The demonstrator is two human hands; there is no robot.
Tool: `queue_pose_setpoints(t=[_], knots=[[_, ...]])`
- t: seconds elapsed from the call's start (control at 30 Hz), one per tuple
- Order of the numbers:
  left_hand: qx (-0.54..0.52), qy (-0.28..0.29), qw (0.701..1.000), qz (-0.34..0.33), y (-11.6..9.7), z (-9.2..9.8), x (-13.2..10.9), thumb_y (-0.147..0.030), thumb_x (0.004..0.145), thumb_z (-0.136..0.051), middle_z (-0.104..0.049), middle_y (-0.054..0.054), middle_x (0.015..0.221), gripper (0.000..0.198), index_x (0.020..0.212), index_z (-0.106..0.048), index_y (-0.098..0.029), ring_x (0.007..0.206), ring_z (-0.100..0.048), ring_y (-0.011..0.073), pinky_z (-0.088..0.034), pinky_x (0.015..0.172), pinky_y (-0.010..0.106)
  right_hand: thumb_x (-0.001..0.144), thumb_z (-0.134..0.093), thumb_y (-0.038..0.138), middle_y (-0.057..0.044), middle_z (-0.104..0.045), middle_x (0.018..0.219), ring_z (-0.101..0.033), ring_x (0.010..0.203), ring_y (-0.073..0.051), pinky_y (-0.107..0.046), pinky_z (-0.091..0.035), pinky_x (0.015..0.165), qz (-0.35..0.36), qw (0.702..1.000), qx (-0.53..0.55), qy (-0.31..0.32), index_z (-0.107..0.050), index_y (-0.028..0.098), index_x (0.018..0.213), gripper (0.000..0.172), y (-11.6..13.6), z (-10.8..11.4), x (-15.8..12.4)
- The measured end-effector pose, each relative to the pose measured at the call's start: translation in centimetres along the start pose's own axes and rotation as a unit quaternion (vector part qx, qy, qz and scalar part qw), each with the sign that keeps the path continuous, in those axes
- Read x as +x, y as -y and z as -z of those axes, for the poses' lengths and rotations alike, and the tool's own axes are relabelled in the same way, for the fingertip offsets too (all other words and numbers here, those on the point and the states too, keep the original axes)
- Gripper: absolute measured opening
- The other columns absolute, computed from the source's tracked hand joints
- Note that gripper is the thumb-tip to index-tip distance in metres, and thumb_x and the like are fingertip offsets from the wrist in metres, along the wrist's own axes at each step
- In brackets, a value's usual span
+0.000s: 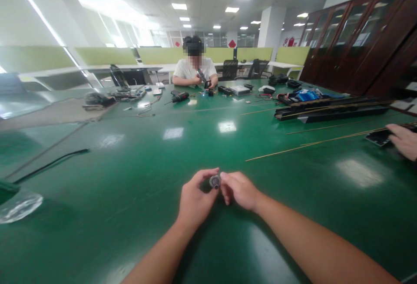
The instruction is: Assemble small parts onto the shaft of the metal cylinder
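Observation:
Close in front of me, just over the green table (140, 214), my two hands meet around a small round grey metal part (215, 182). A short dark stub shows at its near end; I cannot make out its exact kind. My left hand (197, 193) grips it from the left, thumb below and index finger over the top. From the right, the fingertips of my right hand (239, 188) are closed against its side. My right hand's lower fingers curl downward.
Long thin rods (276, 153) lie to the right, near black channel pieces (329, 109) and another person's hand (402, 140). Across the table a person (195, 69) handles a tool beside a drill (180, 97). A black cable (52, 164) and clear container (21, 206) are at left.

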State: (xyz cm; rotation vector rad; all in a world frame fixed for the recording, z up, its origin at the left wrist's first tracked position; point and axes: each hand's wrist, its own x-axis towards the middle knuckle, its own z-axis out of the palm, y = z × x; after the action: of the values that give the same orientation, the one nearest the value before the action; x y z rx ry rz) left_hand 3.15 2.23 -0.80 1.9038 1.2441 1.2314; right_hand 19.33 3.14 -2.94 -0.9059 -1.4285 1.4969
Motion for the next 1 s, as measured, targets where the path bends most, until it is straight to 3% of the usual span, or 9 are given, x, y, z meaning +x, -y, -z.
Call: queue_pose_setpoints(t=[0.23,0.63,1.0], knots=[[-0.018,0.002,1.0,0.022,0.14,-0.1,-0.06,-0.021,0.079,-0.068,-0.073,0.004,0.11,0.024,0.103,-0.071,-0.022,0.103,-0.068,0.0221,-0.053,0.097,0.037,0.094,-0.048,0.054,0.001,-0.05,0.048,-0.049,0.042,-0.012,-0.025,-0.041,0.047,-0.015,1.0,-0.008,0.002,-0.054,0.017,0.059,0.052,0.48,-0.04,-0.21],[0.001,0.009,0.999,0.031,-0.59,0.17,0.07,-0.022,0.079,-0.068,-0.073,0.005,0.106,0.025,0.103,-0.072,-0.021,0.1,-0.068,0.0229,-0.053,0.096,0.037,0.094,-0.046,0.061,0.001,-0.051,0.047,-0.049,0.043,-0.012,-0.025,-0.041,0.049,-0.01,1.0,-0.011,0.005,-0.054,0.017,0.059,0.057,0.52,0.0,-0.18],[-0.057,0.016,0.996,0.06,-0.32,-0.05,0.12,-0.028,0.079,-0.071,-0.072,0.006,0.109,0.027,0.104,-0.066,-0.019,0.102,-0.068,0.0234,-0.052,0.095,0.037,0.094,-0.044,0.063,0.001,-0.05,0.047,-0.048,0.042,-0.012,-0.026,-0.042,0.047,-0.007,1.0,0.013,-0.002,-0.052,0.018,0.06,0.057,0.2,-0.1,-0.04]])
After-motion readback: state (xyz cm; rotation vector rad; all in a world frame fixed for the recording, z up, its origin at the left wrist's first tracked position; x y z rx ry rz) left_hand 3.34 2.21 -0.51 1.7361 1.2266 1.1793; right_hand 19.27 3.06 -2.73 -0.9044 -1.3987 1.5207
